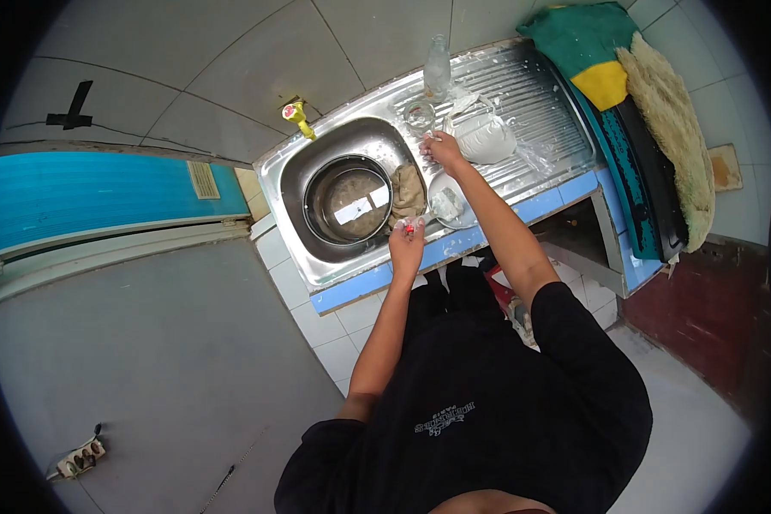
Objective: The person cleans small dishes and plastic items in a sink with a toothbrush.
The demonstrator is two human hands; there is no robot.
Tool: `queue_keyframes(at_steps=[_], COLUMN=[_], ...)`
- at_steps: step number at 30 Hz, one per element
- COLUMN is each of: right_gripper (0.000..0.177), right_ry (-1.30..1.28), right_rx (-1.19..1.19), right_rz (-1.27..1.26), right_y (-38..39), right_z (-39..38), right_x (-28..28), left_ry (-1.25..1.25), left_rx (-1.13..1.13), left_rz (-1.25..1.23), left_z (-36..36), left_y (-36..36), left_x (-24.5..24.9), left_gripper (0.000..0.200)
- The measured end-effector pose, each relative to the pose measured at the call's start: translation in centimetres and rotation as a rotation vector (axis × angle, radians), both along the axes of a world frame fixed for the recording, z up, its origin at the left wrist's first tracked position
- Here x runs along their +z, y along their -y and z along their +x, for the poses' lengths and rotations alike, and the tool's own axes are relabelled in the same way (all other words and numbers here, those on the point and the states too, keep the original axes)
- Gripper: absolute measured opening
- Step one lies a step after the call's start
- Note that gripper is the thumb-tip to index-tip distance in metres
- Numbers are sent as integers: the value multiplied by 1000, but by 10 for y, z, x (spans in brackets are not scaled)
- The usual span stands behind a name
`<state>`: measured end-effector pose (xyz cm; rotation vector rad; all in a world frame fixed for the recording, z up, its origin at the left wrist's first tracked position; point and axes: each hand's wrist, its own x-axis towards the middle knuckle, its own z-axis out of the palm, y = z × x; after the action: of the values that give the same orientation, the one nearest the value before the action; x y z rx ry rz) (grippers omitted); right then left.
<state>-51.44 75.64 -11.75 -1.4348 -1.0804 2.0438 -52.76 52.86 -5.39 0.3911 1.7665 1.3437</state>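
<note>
My left hand (407,244) is closed at the front edge of the sink, around a red-marked handle. From it a flat tool like a putty knife (445,204), smeared with white paste, reaches over a white bowl (469,219). My right hand (442,149) has its fingers drawn together above the drainboard, just in front of a clear glass jar (419,116); whatever they pinch, if anything, is too small to make out. Beside that hand lies a bag of white powder (486,139).
A dark round basin of water (349,202) sits in the steel sink (293,171), with a brown cloth (408,190) beside it. Behind are a yellow tap (299,120) and a glass bottle (437,70). A green cloth (574,38) and shaggy beige mat (672,137) hang at right.
</note>
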Motion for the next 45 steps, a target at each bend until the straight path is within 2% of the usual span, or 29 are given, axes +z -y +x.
queue_keyframes(at_steps=[1,2,4,6,8,10,12,13,15,16,18,20,22,24,25,27,28,29,30,31,32,34,39,41,45], right_gripper=[42,42,46,43,30,24,35,35,48,48,58,53,41,41,39,37,36,34,34,33,31,32,34,40,39], right_ry=[15,16,105,156,324,383,526,532,678,681,545,534,296,213,219,225,266,308,309,309,310,299,252,217,199], right_rx=[16,10,-16,-19,31,-149,-178,-180,52,46,129,135,-23,-32,2,27,70,116,113,87,61,45,0,-25,-63], right_rz=[3,1,209,225,671,777,711,710,497,494,349,306,58,-23,6,41,129,214,212,222,230,203,150,161,96], right_y=[0,3,14,28,41,62,82,93,110,118,129,134,130,129,131,134,139,147,153,161,167,175,191,194,192], right_z=[2,4,10,26,55,98,142,155,174,178,174,168,161,159,160,165,171,177,180,184,187,194,201,202,202], right_x=[4,7,19,27,11,22,13,11,11,13,16,19,16,16,16,13,8,2,7,16,24,20,5,1,8], left_ry=[4,9,-9,26,37,53,98,99,123,143,159,321,310,97,92,-293,-293,-403,-512,-607,-604,-771,-907,-945,-1045], left_rx=[-1,-2,-5,21,1,-13,7,-11,-17,-15,-38,-35,-35,-73,-79,-169,-175,-227,-278,-315,-321,-412,-534,-553,-556], left_rz=[-10,-21,-56,-50,-67,-82,-57,-58,-52,-48,-44,-37,-20,-32,-33,72,74,25,-23,46,43,112,59,43,17], left_z=[-1,-1,2,4,3,4,5,3,4,5,6,7,7,8,8,9,10,10,11,12,13,15,28,33,41], left_y=[-2,-2,-4,-6,-7,-7,-5,-5,-6,-5,-6,-7,-10,-10,-9,-9,-9,-6,-5,-3,-1,3,9,10,9], left_x=[-1,-2,0,-1,-3,-5,-6,-11,-14,-12,-11,-14,-15,-11,-7,4,18,32,45,53,58,65,68,64,53], left_gripper=[30,30,30,31,32,32,32,33,33,33,33,33,32,32,32,33,33,32,31,30,30,28,22,22,20])
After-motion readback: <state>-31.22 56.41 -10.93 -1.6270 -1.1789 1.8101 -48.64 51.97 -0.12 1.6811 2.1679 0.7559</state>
